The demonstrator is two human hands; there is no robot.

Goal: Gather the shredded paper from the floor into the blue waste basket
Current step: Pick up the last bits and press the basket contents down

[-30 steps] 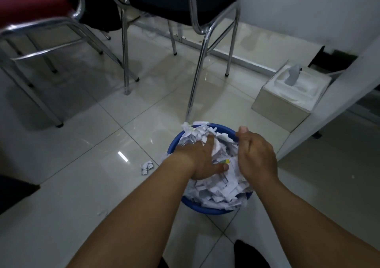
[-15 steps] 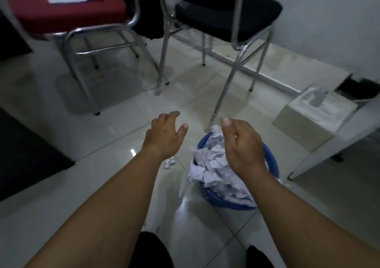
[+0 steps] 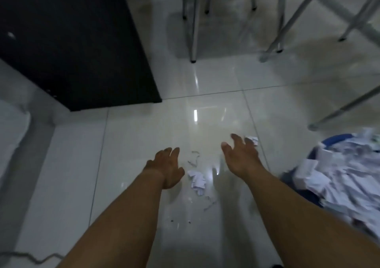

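Observation:
A small clump of shredded paper [image 3: 197,180] lies on the pale tiled floor between my two hands, with thin loose strips [image 3: 194,160] around it. My left hand [image 3: 167,168] hovers just left of the clump, fingers apart, holding nothing. My right hand [image 3: 239,154] is spread open to the right of it, and another scrap [image 3: 252,139] lies just beyond its fingertips. The blue waste basket [image 3: 337,140] stands at the right edge, heaped with shredded paper [image 3: 347,177] that spills over its rim.
A black cabinet [image 3: 76,41] fills the upper left. Chrome chair legs [image 3: 193,31] stand at the top centre and slant across the upper right. A grey cable [image 3: 30,257] lies at the lower left, and a pale object [image 3: 12,127] sits at the left edge.
Both hands left the basket and swung left over the floor. The view turned left, so the basket moved to the right edge and scraps now lie between the hands.

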